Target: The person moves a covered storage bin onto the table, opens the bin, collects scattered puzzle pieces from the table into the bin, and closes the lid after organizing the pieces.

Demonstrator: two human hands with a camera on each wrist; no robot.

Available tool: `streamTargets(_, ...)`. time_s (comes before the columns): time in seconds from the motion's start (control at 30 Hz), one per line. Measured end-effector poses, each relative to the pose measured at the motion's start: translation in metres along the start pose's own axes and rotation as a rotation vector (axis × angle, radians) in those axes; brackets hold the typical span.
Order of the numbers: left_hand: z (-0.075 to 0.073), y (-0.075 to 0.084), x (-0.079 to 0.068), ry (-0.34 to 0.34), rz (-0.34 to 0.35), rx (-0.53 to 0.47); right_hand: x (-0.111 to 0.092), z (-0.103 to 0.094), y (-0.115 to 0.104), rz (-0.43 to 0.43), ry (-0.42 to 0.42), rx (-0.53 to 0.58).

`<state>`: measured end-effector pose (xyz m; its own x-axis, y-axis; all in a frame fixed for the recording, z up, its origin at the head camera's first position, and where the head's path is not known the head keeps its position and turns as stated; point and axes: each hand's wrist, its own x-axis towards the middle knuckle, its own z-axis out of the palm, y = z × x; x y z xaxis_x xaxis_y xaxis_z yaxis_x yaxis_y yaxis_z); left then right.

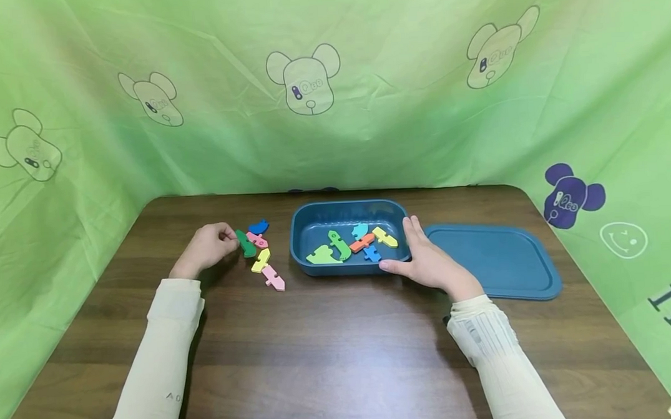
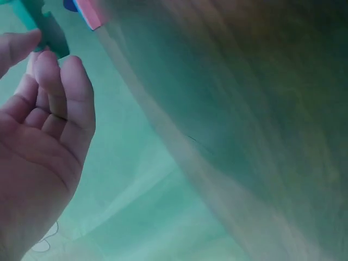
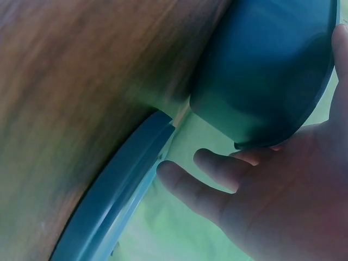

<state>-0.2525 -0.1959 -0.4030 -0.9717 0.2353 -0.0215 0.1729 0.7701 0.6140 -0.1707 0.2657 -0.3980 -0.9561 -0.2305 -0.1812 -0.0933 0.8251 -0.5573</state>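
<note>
My left hand (image 1: 209,245) pinches a dark green puzzle piece (image 1: 245,243) between thumb and fingertips. The left wrist view shows that green piece (image 2: 48,30) at the upper left. Close beside it lie a blue piece (image 1: 259,227), a pink piece (image 1: 257,240), a yellow piece (image 1: 261,261) and a light pink piece (image 1: 273,278). My right hand (image 1: 427,260) rests against the right end of a dark blue box (image 1: 327,270), thumb at its front rim, fingers extended. From the right wrist, the box (image 3: 261,76) appears above spread fingers (image 3: 190,190).
In the open box are several pieces, among them a green one (image 1: 339,245), an orange one (image 1: 362,242) and a yellow one (image 1: 385,237). The blue lid (image 1: 492,259) lies right of the box on the wooden table (image 1: 319,354). Green printed cloth (image 1: 366,139) encloses the table.
</note>
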Motion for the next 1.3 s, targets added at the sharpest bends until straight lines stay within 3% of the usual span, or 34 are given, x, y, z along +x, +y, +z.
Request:
streamTargets(0.3, 0.000, 0.012, 0.000, 0.059, 0.027, -0.073, -0.001, -0.001, -0.002, 0.004, 0.000, -0.002)
streamTargets(0.63, 0.001, 0.039, 0.001, 0.079, 0.122, -0.169, 0.000, 0.001, 0.000, -0.003, 0.003, -0.001)
streamTargets(1.3, 0.011, 0.082, 0.007, 0.019, 0.172, -0.275, 0.000, 0.001, -0.001, -0.010, 0.010, -0.001)
